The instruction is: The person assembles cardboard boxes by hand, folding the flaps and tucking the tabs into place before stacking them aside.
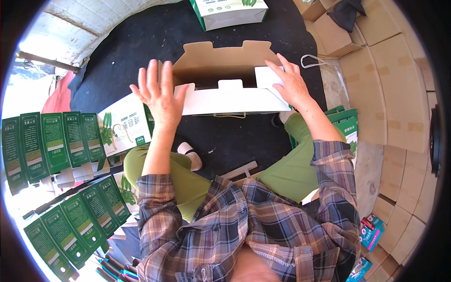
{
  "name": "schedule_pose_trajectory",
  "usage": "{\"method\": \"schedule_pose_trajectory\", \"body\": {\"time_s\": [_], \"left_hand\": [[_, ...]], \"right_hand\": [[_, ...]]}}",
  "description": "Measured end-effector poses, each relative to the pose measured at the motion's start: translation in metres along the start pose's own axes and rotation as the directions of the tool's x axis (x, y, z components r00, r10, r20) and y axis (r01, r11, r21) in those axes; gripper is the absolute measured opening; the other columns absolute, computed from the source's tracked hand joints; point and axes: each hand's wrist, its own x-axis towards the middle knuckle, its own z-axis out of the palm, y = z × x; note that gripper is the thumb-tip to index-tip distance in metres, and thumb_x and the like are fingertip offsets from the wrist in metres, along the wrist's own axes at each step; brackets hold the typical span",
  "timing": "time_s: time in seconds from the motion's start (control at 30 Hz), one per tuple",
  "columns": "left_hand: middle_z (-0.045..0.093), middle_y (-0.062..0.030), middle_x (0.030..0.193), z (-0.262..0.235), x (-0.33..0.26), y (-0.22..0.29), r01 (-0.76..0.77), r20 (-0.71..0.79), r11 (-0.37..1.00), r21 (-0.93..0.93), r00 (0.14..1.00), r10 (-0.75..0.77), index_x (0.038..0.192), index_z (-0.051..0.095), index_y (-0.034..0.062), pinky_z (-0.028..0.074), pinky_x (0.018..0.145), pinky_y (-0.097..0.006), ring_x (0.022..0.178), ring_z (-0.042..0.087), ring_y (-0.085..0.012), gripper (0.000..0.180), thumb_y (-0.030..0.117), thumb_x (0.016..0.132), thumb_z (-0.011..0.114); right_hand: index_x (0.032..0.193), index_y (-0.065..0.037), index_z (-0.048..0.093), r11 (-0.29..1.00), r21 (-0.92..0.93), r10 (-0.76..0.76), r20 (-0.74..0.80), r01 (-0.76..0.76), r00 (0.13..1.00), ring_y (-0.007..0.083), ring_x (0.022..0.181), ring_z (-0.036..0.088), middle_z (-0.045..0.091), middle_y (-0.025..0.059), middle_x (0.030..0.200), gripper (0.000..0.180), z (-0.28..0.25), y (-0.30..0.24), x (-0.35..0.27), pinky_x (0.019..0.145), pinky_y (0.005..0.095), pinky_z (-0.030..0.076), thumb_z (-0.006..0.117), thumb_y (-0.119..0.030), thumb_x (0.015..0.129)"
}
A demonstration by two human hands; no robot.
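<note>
In front of me stands a cardboard gift box point(230, 101) with a white outside and a brown inside, its top open. Its far flap point(224, 55), notched along the edge, stands up. A small white side flap point(268, 77) folds inward at the right end. My right hand point(292, 83) lies over that right end, fingers stretched out along the flap. At the left end my left hand point(159, 94) is raised with its fingers spread, the thumb close to the box's left corner. A cord handle point(229, 115) shows low on the near side.
Folded green-and-white cartons point(56, 141) stand in rows at my left, with more green ones point(346, 124) beside my right knee. A finished-looking white-and-green box point(235, 14) sits at the far side of the black sheet point(141, 42). Brown cartons point(399, 89) are stacked along the right.
</note>
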Motion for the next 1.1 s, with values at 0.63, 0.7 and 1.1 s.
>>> {"method": "schedule_pose_trajectory", "body": {"time_s": [0.63, 0.7, 1.1], "left_hand": [[0.062, -0.0116, 0.105, 0.043, -0.017, -0.033, 0.567, 0.371, 0.649, -0.508, 0.824, -0.429, 0.116, 0.059, 0.0048, 0.047, 0.082, -0.037, 0.086, 0.061, -0.0291, 0.034, 0.019, 0.085, 0.064], [0.057, -0.0147, 0.116, 0.045, -0.017, -0.035, 0.606, 0.406, 0.630, -0.486, 0.795, -0.451, 0.123, 0.055, 0.0072, 0.045, 0.087, -0.039, 0.101, 0.056, -0.0301, 0.046, 0.024, 0.083, 0.069], [0.048, -0.0113, 0.130, 0.031, -0.013, -0.007, 0.369, 0.623, 0.906, -0.207, 0.764, -0.169, 0.124, 0.057, 0.0137, 0.042, 0.101, -0.045, 0.129, 0.034, -0.0361, 0.070, 0.023, 0.061, 0.085]], "right_hand": [[0.124, -0.018, 0.061, 0.993, 0.036, -0.113, -0.022, 0.114, 0.993, 0.0298, 0.120, 0.046, 0.056, 0.0062, 0.129, 0.050, 0.013, 0.020, 0.001, 0.104, 0.0368, 0.039, 0.058, 0.001, 0.078], [0.123, -0.018, 0.062, 0.991, 0.095, -0.099, 0.011, 0.097, 0.995, 0.0295, 0.121, 0.046, 0.056, 0.0064, 0.130, 0.046, 0.016, 0.027, 0.003, 0.104, 0.0369, 0.039, 0.059, -0.004, 0.079], [0.131, -0.014, 0.050, 0.997, 0.068, 0.008, 0.223, -0.024, 0.975, 0.0297, 0.118, 0.047, 0.054, 0.0097, 0.124, 0.068, 0.010, -0.016, -0.008, 0.095, 0.0423, 0.043, 0.077, -0.029, 0.070]]}}
